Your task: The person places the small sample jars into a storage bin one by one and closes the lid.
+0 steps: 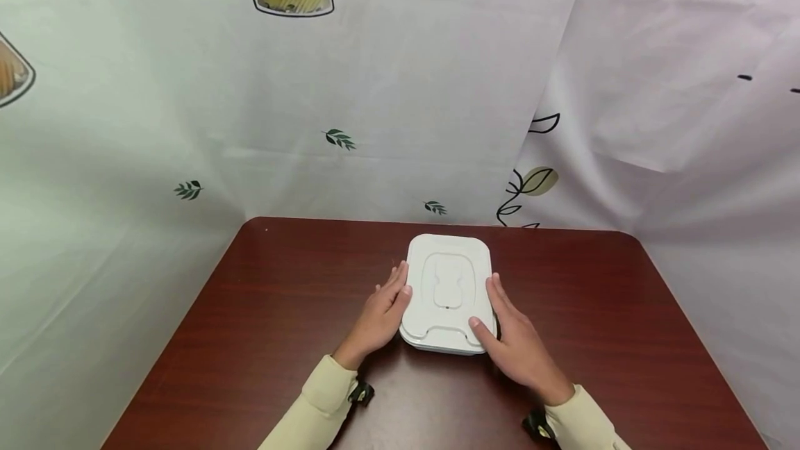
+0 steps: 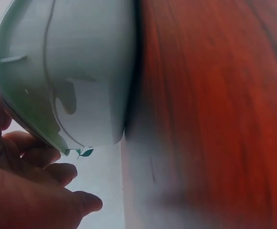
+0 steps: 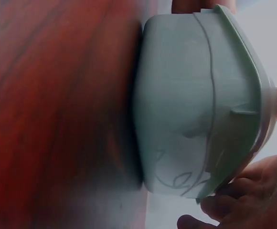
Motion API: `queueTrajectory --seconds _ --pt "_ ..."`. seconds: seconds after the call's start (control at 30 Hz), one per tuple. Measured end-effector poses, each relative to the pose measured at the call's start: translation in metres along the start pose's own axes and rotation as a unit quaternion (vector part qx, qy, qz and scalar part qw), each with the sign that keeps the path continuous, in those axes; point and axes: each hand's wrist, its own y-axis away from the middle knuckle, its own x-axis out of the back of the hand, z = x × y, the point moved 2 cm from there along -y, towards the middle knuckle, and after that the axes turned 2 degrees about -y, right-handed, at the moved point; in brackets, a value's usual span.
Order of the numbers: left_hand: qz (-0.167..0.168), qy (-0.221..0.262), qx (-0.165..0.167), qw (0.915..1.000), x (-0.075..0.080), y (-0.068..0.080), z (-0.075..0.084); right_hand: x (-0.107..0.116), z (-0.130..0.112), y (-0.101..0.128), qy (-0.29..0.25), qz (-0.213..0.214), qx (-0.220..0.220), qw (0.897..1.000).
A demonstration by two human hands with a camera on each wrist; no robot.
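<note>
A white lidded food container (image 1: 446, 321), rounded at the corners, sits on the table with its lid on. The lid has a raised oval outline and a small notch at its near edge. My left hand (image 1: 378, 314) holds its left side, thumb by the lid's edge; in the left wrist view the fingers (image 2: 62, 171) lie at the rim. On the opposite side my right hand (image 1: 519, 342) grips the container, thumb on top of the lid and fingers along the side. The right wrist view shows the container's deep, pale body (image 3: 176, 100) with fingers (image 3: 219, 205) beneath the rim.
The dark reddish wooden table (image 1: 300, 283) has rounded far corners. Behind it and at both sides hangs a pale curtain (image 1: 406, 89) printed with leaves and plant jars. Dark wrist cameras (image 1: 361, 393) sit at both sleeve cuffs.
</note>
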Motion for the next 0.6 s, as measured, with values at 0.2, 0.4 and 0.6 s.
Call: queueTrajectory --seconds 0.2,0.4,0.6 --pt "0.004 -0.005 0.001 1.0 -0.001 0.003 0.0 -0.004 0.0 0.001 0.015 0.01 0.01 1.0" --pt "0.012 -0.011 0.0 0.9999 -0.002 0.003 0.003 -0.003 0.0 0.002 0.024 0.013 0.019 0.999" --pt "0.037 -0.045 -0.005 0.9983 0.001 0.008 0.007 0.007 -0.001 -0.001 0.048 0.007 0.03 0.998"
